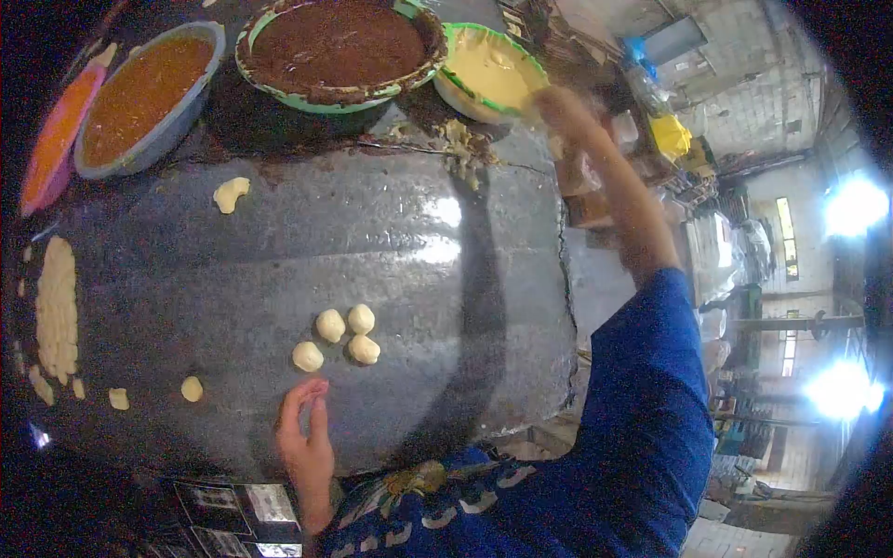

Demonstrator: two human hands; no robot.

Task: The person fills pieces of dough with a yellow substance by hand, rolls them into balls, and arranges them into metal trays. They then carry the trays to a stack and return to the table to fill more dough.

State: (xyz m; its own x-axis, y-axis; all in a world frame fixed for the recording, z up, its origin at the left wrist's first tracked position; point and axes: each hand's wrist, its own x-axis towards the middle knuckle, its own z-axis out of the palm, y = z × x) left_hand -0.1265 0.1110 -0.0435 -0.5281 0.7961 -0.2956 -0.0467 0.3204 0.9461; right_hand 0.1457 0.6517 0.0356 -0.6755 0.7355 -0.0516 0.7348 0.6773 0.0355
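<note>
My left hand (306,443) is low over the near side of the dark worktop (372,219), its fingers curved and a gap showing between thumb and fingers. Its fingertips are just below one pale dough ball (308,356). Close by sit three more: an upper-left dough ball (330,325), an upper-right dough ball (361,319) and a lower-right dough ball (364,350). My right hand (561,112) reaches out to the far right, smeared by motion, at the rim of a green-edged bowl (462,100) of creamy yellow mixture. Its fingers are blurred.
A large bowl (321,97) of dark brown paste, a grey tub (139,147) of orange-brown filling and a pink container (61,139) line the far side. Dough pieces lie at left: a long slab (58,312), a small disc (192,389) and a curved scrap (231,195).
</note>
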